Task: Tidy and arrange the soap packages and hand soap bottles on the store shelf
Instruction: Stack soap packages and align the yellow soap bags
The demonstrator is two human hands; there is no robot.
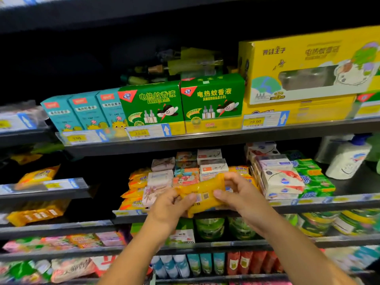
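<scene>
Left hand, centre frame, grips the left end of a yellow pack, thumb on the front and fingers curled behind. Right hand grips the right end, fingers over the top and thumb on the barcode side. Both hands are clamped on the pack. It is held level, slightly tilted, in front of the middle shelf and just above its front edge, not resting on it.

Behind the pack, on that shelf:
- Yellow stack, left of centre, several similar packs piled up.
- Pale bars, next to the yellow stack.
- Mixed small boxes behind the pack, stacked unevenly.
- White boxes, right of the right hand, stacked and leaning a bit.
- Green packs, touching the white boxes on their right.
- Pump bottle, white with a blue top, far right, standing apart from the green packs and tilted in the wide-angle view.

Upper shelf:
- Teal boxes, left.
- Two green boxes side by side, centre.
- Big yellow box, upper right, on top of a flatter yellow one.
- Price tags along the edge.

Lower shelves hold blurred packs, tubs and bottles; details are unreadable.
</scene>
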